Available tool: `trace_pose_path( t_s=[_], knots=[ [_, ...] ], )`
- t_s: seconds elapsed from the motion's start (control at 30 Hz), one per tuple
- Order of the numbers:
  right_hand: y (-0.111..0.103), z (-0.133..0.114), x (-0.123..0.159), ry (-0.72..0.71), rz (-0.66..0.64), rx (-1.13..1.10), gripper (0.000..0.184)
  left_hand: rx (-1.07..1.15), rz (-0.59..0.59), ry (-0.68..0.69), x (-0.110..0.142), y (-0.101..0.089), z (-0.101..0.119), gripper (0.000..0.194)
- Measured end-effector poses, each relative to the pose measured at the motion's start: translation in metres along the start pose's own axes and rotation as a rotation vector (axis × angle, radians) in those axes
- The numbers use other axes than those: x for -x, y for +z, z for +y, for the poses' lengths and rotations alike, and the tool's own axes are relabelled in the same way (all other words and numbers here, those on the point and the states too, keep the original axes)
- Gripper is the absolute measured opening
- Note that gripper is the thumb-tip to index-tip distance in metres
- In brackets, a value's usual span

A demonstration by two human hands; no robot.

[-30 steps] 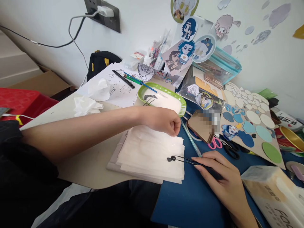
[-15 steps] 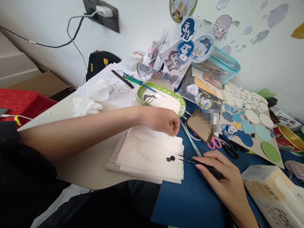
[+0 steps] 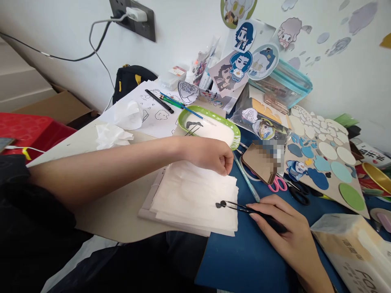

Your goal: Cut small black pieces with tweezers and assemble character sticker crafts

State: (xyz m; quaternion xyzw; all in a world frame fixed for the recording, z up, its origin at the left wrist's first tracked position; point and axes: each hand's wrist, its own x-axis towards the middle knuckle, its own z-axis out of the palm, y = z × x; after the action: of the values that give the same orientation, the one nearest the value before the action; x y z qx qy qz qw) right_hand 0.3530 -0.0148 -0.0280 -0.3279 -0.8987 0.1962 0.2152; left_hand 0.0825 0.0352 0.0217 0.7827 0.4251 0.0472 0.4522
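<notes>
My right hand (image 3: 284, 228) holds a pair of black tweezers (image 3: 263, 215), with the tips at a small round black piece (image 3: 223, 203). A second dark piece (image 3: 218, 205) lies just left of it. Both lie near the right edge of a stack of white tissue sheets (image 3: 186, 195). My left hand (image 3: 210, 154) is closed in a fist over the far edge of the stack; whatever its fingers hold is hidden. Behind my left wrist, a green-rimmed tray (image 3: 198, 109) holds white liquid, a dark piece (image 3: 194, 123) and two thin metal prongs.
A phone (image 3: 259, 162), pink scissors (image 3: 277, 184) and a pale blue stick (image 3: 247, 177) lie beyond the stack. On the right are a board of cut shapes (image 3: 324, 191) and a tissue pack (image 3: 354, 244). Crumpled tissues (image 3: 111, 136) and drawing sheets (image 3: 152, 118) lie left.
The tweezer tips have moved left, from the right side of the round black piece onto it. My left hand holds its place. The whole view has shifted slightly.
</notes>
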Motion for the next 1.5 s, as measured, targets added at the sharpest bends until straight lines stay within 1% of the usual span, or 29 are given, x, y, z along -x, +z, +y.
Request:
trace_pose_path(
  t_s=[0.1, 0.2, 0.43, 0.53, 0.67, 0.83, 1.2, 1.5],
  knots=[
    [-0.001, 0.0, 0.0, 0.004, -0.01, -0.01, 0.017, 0.004, -0.002, 0.005, 0.0, 0.0, 0.0, 0.019],
    [-0.001, 0.0, 0.0, 0.01, 0.008, -0.014, 0.017, 0.001, -0.002, 0.001, -0.001, 0.001, 0.0, 0.02],
    [0.0, 0.001, 0.003, 0.018, 0.15, 0.006, 0.019, 0.047, -0.008, -0.013, 0.001, -0.001, 0.0, 0.02],
    [0.001, -0.003, 0.004, 0.023, 0.176, 0.026, 0.019, 0.078, -0.023, -0.026, 0.003, -0.003, 0.002, 0.021],
    [0.003, -0.013, 0.009, 0.003, 0.15, 0.083, 0.02, 0.095, -0.053, -0.025, 0.005, -0.005, 0.004, 0.021],
    [0.004, -0.023, 0.011, 0.035, 0.113, 0.145, 0.017, 0.108, -0.075, -0.036, 0.005, -0.005, 0.006, 0.021],
    [-0.006, -0.038, 0.009, 0.099, 0.042, 0.166, 0.016, 0.081, -0.059, 0.001, 0.0, -0.002, -0.001, 0.019],
    [-0.007, -0.046, 0.018, 0.089, 0.078, 0.168, 0.017, 0.083, -0.042, 0.006, 0.0, -0.001, -0.002, 0.019]
  ],
)
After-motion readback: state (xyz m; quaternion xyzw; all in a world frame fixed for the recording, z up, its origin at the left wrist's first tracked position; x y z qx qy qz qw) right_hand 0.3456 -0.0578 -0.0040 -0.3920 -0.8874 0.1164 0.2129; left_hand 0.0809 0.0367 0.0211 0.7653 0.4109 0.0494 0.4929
